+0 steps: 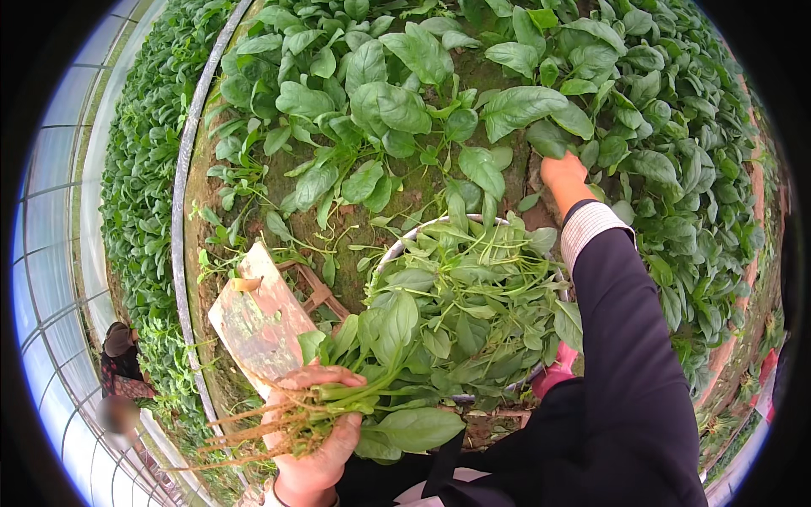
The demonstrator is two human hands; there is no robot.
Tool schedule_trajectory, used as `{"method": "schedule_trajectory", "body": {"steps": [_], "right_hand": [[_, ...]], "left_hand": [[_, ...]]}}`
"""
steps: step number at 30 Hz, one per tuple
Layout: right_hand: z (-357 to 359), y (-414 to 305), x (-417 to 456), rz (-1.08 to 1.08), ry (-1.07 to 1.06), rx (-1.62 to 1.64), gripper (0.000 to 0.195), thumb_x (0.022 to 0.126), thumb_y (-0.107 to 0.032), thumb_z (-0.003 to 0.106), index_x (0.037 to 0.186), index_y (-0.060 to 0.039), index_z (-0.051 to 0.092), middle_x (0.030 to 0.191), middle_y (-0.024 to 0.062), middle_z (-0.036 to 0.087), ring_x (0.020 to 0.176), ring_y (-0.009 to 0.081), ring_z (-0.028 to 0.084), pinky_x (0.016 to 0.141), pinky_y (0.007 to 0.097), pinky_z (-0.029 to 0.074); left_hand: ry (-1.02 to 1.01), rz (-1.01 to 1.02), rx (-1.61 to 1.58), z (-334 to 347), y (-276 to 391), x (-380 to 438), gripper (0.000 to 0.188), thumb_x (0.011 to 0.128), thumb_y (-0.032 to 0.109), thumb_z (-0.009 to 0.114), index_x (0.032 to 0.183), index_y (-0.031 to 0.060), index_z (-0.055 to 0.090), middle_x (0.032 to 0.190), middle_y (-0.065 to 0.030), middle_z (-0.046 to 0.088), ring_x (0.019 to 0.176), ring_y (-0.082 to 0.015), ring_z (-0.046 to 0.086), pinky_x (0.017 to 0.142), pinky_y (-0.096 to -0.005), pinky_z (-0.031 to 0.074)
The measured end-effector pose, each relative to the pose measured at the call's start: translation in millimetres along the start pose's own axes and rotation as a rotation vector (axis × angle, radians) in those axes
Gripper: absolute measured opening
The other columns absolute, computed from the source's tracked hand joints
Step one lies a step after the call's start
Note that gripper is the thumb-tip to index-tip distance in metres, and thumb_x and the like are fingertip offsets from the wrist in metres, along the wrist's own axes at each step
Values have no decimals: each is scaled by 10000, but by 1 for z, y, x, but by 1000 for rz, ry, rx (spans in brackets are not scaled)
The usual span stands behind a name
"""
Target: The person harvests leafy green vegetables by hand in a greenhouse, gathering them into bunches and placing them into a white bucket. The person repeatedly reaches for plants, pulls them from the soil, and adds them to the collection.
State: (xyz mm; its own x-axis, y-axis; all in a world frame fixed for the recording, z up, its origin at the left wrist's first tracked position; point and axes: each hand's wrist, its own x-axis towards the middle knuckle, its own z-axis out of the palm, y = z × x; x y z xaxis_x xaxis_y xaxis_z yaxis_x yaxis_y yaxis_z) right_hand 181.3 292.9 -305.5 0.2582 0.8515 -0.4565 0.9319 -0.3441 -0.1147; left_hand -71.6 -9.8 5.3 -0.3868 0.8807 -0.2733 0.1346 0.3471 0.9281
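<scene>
My left hand (317, 437) grips a bunch of uprooted spinach plants (355, 396) by the stem bases. Long brown roots (253, 428) hang out to the left, and the green leaves point right. My right hand (565, 174) reaches forward to the growing spinach (621, 114) on the right. Leaves cover its fingers, so what they hold cannot be made out. Between my arms stands a round tub (405, 241) heaped with loose spinach leaves (469, 304). The held bunch overlaps the tub's near left side.
A worn board with a peg (253, 323) lies left of the tub, over a brown plastic crate (317, 288). A grey hose (184, 165) borders the bed on the left. Another person (120, 361) is low beside the far-left row. A pink boot (557, 367) shows by the tub.
</scene>
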Motion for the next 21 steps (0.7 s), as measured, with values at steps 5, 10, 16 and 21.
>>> {"method": "schedule_trajectory", "body": {"steps": [5, 10, 16, 21], "right_hand": [[9, 5, 1, -186, 100, -66, 398, 834, -333, 395, 1001, -76, 648, 1035, 163, 634, 990, 332, 595, 848, 402, 456], [12, 11, -8, -316, 169, -155, 330, 840, -269, 397, 865, -72, 661, 900, 166, 663, 868, 333, 637, 770, 419, 478], [2, 20, -12, -329, 116, -231, 273, 833, -245, 435, 867, -99, 664, 888, 151, 667, 837, 313, 645, 739, 417, 476], [16, 26, -15, -312, 72, -538, 216, 820, -214, 500, 932, -157, 676, 970, 90, 669, 904, 266, 637, 748, 415, 449]], "left_hand": [[-9, -4, -3, 3, 0, -2, 472, 714, 98, 745, 1070, -14, 457, 959, -128, 533, 887, -242, 574, 819, -400, 483], [9, -25, 14, 6, 5, -4, 400, 716, 48, 675, 1060, 5, 474, 918, -135, 624, 919, -246, 599, 1009, -476, 261], [-3, -34, 2, 7, 6, -6, 400, 707, 32, 661, 1064, 5, 483, 919, -130, 625, 924, -245, 594, 1016, -457, 251], [-30, -9, -29, 9, 5, -3, 391, 699, -28, 631, 1060, -12, 483, 919, -147, 605, 917, -249, 585, 911, -414, 389]]}}
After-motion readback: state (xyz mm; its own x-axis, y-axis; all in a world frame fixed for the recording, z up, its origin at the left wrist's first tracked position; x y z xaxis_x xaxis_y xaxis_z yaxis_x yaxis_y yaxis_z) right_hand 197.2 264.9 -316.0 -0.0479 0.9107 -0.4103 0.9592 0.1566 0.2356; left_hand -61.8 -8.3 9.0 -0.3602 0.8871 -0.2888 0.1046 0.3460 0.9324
